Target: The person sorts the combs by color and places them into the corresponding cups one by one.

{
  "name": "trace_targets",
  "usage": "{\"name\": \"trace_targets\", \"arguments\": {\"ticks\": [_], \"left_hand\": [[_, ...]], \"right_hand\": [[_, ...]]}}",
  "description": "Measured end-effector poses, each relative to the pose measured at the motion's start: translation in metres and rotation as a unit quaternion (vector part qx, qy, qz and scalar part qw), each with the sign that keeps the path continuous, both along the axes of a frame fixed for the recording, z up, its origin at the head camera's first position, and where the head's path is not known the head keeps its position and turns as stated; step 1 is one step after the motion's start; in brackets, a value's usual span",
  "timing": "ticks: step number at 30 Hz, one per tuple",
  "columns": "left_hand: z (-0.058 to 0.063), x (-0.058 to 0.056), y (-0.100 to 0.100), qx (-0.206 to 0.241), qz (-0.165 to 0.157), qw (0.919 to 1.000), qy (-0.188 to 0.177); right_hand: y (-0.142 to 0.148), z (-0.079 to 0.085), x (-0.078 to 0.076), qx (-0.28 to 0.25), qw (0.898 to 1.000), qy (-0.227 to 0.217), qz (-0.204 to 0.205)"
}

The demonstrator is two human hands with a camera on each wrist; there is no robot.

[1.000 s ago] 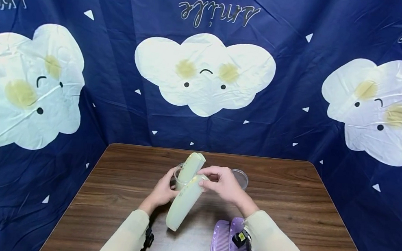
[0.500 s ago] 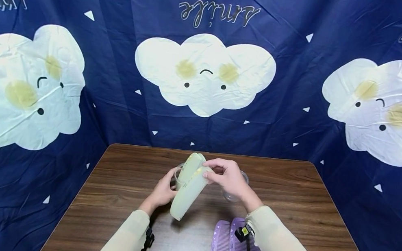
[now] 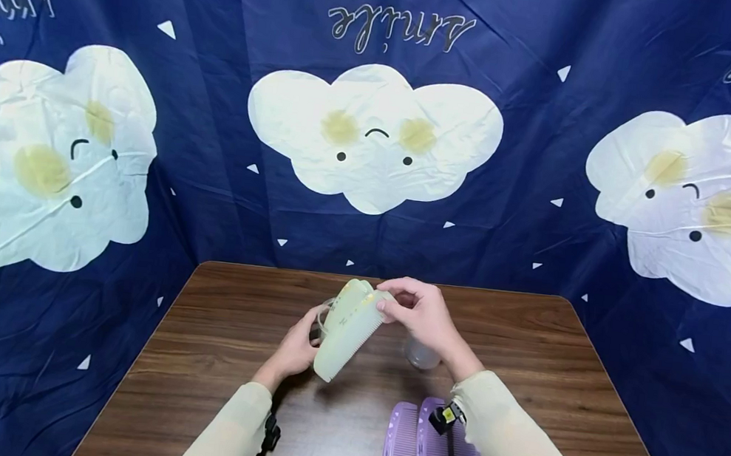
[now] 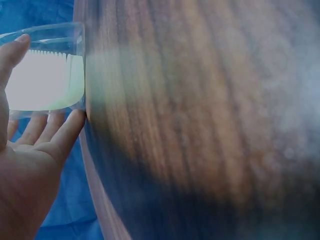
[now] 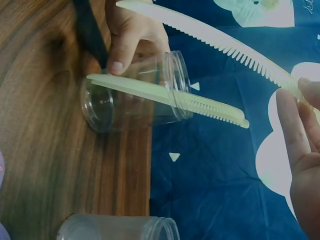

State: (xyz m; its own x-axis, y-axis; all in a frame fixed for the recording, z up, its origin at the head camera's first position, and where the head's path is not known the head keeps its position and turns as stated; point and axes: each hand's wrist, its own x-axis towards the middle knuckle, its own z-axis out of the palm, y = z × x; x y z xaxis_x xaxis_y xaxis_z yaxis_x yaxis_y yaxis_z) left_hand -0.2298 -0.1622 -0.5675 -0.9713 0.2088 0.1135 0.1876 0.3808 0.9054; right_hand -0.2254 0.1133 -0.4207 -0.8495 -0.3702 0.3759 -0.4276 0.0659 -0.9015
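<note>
My left hand point(image 3: 295, 347) grips a clear plastic jar point(image 5: 107, 112), its thumb along the side in the right wrist view. Pale green combs point(image 5: 215, 107) stand in that jar, their ends poking out past the rim. My right hand point(image 3: 420, 312) pinches another pale green comb point(image 3: 348, 339) by its upper end. This comb slants down outside the jar, its teeth facing right, and covers much of the jar in the head view. In the right wrist view it is apart from the jar. The left wrist view has a comb's toothed end behind the jar's clear wall point(image 4: 55, 32).
A second clear jar point(image 3: 421, 356) stands on the wooden table point(image 3: 221, 391) behind my right wrist. Purple combs point(image 3: 401, 447) lie at the table's front, partly under my right forearm. A dark blue cloth point(image 3: 364, 243) with clouds hangs around the table.
My right hand has moved up and slightly right with its comb, whose lower end has risen toward the jar. The left hand stays in place on the jar.
</note>
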Motion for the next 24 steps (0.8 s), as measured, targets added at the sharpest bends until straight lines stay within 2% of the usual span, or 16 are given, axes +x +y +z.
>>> {"name": "trace_targets", "arguments": {"ticks": [5, 11, 19, 24], "left_hand": [[0.000, 0.001, -0.001, -0.012, 0.001, 0.9999, 0.005], [0.000, 0.000, -0.001, -0.006, -0.003, 1.0000, 0.003], [0.003, 0.004, -0.001, 0.036, -0.011, 0.9993, -0.007], [0.000, 0.003, -0.001, 0.034, -0.005, 0.9994, -0.008]], "right_hand": [[0.001, 0.005, -0.003, -0.008, 1.000, 0.014, -0.005], [0.002, 0.008, -0.008, -0.013, 0.999, 0.024, -0.017], [0.003, 0.009, -0.011, -0.030, 0.999, 0.017, -0.037], [0.002, 0.011, -0.012, -0.041, 0.998, 0.020, -0.052]]}}
